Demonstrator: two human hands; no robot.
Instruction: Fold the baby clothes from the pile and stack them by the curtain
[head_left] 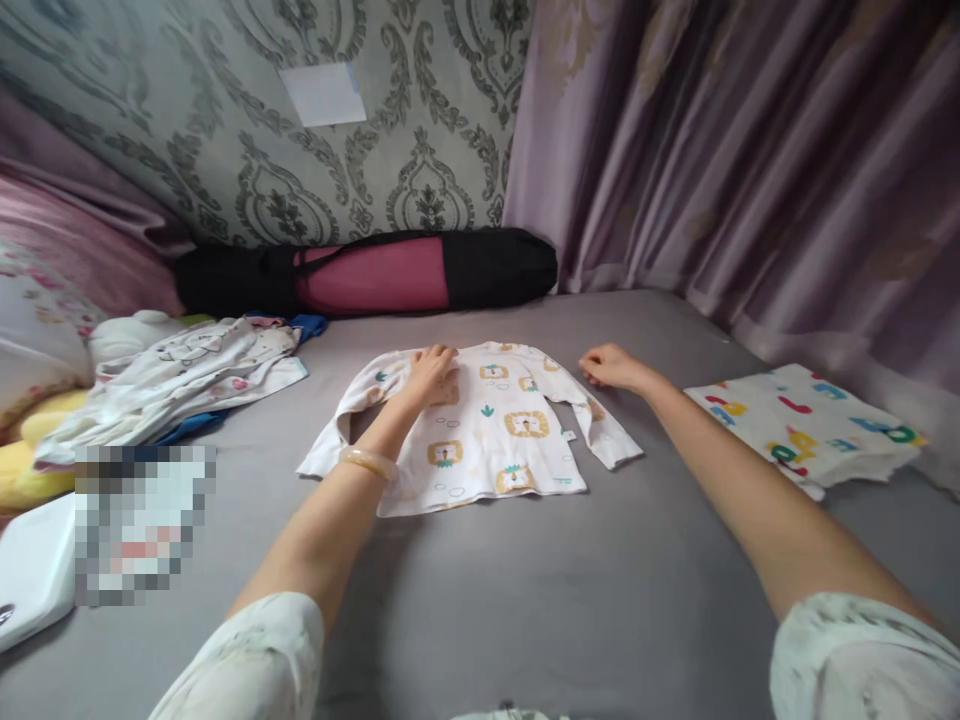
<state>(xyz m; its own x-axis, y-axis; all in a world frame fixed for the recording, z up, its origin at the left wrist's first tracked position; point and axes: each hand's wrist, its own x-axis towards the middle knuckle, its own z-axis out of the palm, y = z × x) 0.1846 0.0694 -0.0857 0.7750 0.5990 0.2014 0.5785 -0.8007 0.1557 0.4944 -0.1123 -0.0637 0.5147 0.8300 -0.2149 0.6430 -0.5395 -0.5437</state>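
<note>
A small long-sleeved white shirt (487,430) with lion faces and green leaf prints lies spread out on the grey sheet, collar toward the wall. My left hand (433,370) rests on it near the left shoulder, fingers stretched out over the cloth, and a pale bangle (369,463) circles that wrist. Just beyond the right sleeve, my right hand (609,366) hovers over or touches the bed with its fingers curled together. No cloth shows in it. My left forearm covers part of the left sleeve and side of the shirt.
A white garment with colourful prints (810,425) lies at right. Heaped clothes (195,365) and a yellow plush thing (37,450) are at left, near a white box-like object (34,570) and a blurred-out patch. A black and pink long bag (367,275) lies along the wall; curtains (675,150) hang at right.
</note>
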